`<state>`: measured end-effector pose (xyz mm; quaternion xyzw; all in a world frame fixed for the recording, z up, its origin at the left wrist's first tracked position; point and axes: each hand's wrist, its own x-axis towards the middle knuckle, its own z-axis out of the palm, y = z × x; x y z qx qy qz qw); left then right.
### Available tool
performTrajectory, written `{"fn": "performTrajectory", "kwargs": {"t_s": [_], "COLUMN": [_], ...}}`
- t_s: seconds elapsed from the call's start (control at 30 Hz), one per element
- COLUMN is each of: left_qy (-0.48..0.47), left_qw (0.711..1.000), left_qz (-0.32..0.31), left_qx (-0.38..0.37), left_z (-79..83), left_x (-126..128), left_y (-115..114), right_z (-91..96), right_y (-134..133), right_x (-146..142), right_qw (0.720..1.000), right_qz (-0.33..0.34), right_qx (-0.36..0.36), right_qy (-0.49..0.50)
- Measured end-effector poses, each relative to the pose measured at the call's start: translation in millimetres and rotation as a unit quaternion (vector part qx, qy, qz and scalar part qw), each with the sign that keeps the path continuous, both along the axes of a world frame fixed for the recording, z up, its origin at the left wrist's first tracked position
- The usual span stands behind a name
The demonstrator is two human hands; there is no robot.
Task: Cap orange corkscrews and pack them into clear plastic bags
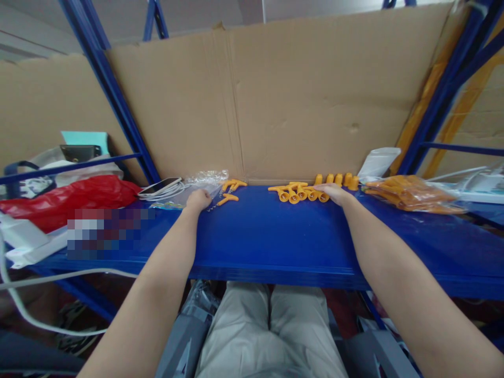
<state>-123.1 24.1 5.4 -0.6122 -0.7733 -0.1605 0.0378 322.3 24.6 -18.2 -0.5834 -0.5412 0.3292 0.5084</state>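
Note:
My left hand (pixel 200 199) rests on the blue shelf beside a clear plastic bag (pixel 208 181), its fingers curled; what they hold, if anything, is hidden. Just right of it lie several orange T-handled corkscrews (pixel 229 199) with thin metal spirals. Further right, several orange T-handled pieces with bell-shaped cups (pixel 293 197) lie in a row, their cups facing me. My right hand (pixel 333 193) is at the right end of that row, fingers stretched toward the last pieces and seemingly touching them. Behind it stand several orange caps (pixel 337 179).
A phone (pixel 165 185) with a coiled white cable and a red bag (pixel 74 199) lie left. Folded orange plastic packages (pixel 411 191) and a white pouch (pixel 378 163) are right. A cardboard panel (pixel 275 105) closes the back; blue posts (pixel 118 100) frame the shelf (pixel 275 241).

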Motion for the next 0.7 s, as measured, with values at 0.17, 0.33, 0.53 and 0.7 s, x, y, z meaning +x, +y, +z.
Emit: {"fn": "performTrajectory", "kwargs": {"t_s": [0.17,0.33,0.53,0.7], "left_qy": [-0.050,-0.065,-0.047,-0.032], "left_qw": [0.993,0.977,0.971,0.949], "left_qz": [0.044,0.039,-0.105,-0.300], "left_qx": [0.103,0.201,0.209,0.094], "left_z": [7.2,16.7,23.8,23.1], "left_x": [3.8,15.9,47.3,75.4], "left_y": [-10.3,-15.7,-17.1,-22.9], "right_z": [-1.8,-3.2,-1.5,-2.2], "right_y": [1.9,5.0,4.8,3.7], "right_x": [1.7,4.6,4.6,3.4], "right_qw": [1.000,0.999,1.000,1.000], "right_qz": [0.008,0.024,0.019,0.010], "right_qx": [-0.001,0.001,-0.002,-0.009], "right_qy": [-0.020,-0.036,-0.024,-0.025]}}
